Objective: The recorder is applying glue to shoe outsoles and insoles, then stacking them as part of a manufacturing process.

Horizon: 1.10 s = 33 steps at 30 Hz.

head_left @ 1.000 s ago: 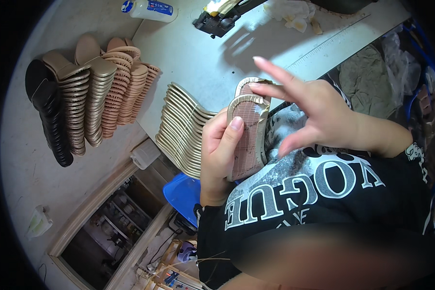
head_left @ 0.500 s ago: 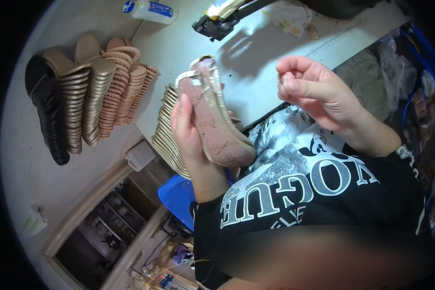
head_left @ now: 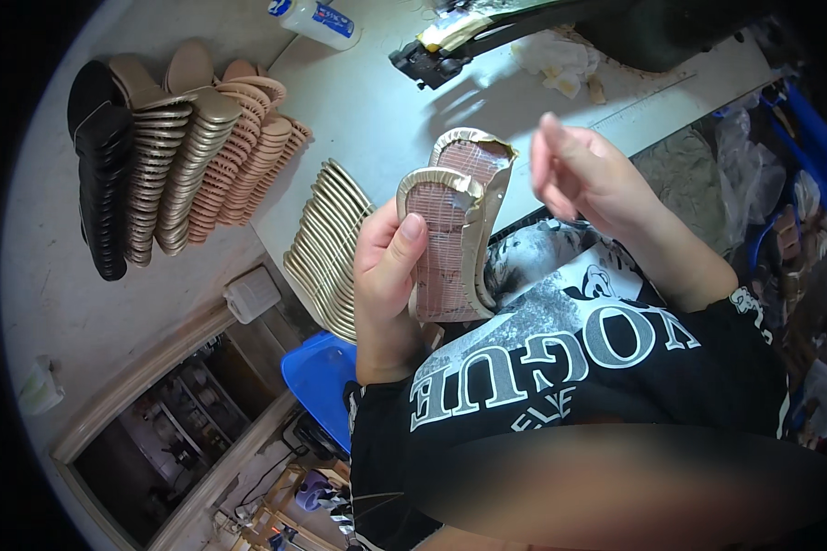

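My left hand (head_left: 386, 275) grips a pair of shoe insoles (head_left: 450, 230), pinkish with a mesh face and gold-wrapped edges, held upright in front of my chest with my thumb pressed on the front one. To their right my right hand (head_left: 583, 174) hovers with fingers loosely curled, holding nothing and not touching the insoles.
A fanned row of gold insoles (head_left: 326, 248) lies on the grey table (head_left: 368, 110) beside my left hand. Stacks of black, gold and pink insoles (head_left: 165, 156) lie further left. A white bottle (head_left: 317, 18), a dark tool (head_left: 450, 46) and crumpled paper (head_left: 560, 55) are at the back.
The left hand has turned the insoles from tilted sideways back to upright, mesh face toward me. The right hand has drifted closer to them, fingers still bunched.
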{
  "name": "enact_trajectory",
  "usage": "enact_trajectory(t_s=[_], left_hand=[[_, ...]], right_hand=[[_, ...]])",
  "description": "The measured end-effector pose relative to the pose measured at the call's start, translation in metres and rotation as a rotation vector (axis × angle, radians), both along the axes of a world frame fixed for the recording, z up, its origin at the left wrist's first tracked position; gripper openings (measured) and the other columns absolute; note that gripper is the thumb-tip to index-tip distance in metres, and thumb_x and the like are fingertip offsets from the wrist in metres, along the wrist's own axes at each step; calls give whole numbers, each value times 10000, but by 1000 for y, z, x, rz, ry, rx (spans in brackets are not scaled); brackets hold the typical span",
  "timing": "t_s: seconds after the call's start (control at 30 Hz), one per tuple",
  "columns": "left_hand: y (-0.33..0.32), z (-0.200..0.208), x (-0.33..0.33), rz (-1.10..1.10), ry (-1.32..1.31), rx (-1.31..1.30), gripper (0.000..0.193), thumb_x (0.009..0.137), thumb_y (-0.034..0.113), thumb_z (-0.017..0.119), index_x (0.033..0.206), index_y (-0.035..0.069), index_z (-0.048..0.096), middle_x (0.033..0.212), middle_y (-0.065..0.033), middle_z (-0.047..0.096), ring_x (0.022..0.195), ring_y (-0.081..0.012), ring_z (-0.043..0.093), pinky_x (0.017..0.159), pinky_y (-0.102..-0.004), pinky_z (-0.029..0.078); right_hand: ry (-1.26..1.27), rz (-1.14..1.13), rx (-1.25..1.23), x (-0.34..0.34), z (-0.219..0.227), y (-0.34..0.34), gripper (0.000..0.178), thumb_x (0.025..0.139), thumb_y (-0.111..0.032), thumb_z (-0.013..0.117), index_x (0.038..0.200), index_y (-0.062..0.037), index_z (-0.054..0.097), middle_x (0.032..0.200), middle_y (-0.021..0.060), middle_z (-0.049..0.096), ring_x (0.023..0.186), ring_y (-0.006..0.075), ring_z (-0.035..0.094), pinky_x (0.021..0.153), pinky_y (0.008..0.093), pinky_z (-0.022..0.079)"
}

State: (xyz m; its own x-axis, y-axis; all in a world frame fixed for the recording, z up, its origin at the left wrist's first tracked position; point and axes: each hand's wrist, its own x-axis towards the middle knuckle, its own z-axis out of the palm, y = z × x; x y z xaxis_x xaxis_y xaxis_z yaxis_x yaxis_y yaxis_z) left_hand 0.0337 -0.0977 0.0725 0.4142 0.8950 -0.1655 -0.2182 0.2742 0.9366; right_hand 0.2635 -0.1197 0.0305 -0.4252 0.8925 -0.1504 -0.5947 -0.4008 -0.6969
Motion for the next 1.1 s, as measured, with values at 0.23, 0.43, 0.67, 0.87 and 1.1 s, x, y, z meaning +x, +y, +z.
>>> enact_trajectory(t_s=[0.23, 0.43, 0.67, 0.87, 1.1], left_hand=[[0, -7, -9, -203, -134, -5, 446, 924, 269, 496, 1084, -146, 472, 980, -325, 600, 785, -349, 674, 582, -379, 601], [5, -3, 6, -126, -136, -154, 463, 922, 259, 497, 1097, -169, 470, 983, -342, 593, 788, -357, 673, 581, -384, 600], [19, -8, -1, -407, -266, -190, 412, 951, 239, 476, 1169, -109, 510, 1089, -162, 612, 952, -187, 609, 830, -297, 481], [15, -10, 8, -220, -207, -208, 523, 903, 305, 512, 1136, -161, 467, 958, -303, 615, 647, -326, 673, 535, -389, 591], [45, -32, 10, -149, -140, -443, 411, 988, 271, 368, 1149, -70, 529, 1013, -200, 637, 850, -237, 662, 737, -331, 558]], right_hand=[[53, 143, 43, -6, 15, 18, 364, 931, -431, 534, 983, -75, 594, 800, -39, 556, 684, 48, 508, 606, 190, 428], [26, 58, 50, -11, 2, 19, 598, 907, -472, 542, 1236, 25, 501, 1078, 72, 615, 986, 100, 584, 729, 199, 488], [192, 180, 62, -6, 3, 14, 671, 898, -481, 549, 1298, 51, 467, 1020, 69, 645, 673, 48, 580, 525, 163, 450], [216, 145, 73, -7, 11, 13, 542, 931, -388, 538, 1279, 25, 500, 863, 16, 597, 573, 36, 439, 507, 179, 368], [48, -12, 25, -7, -13, 19, 821, 762, -602, 614, 1263, 36, 489, 1006, 52, 623, 717, 35, 547, 509, 155, 391]])
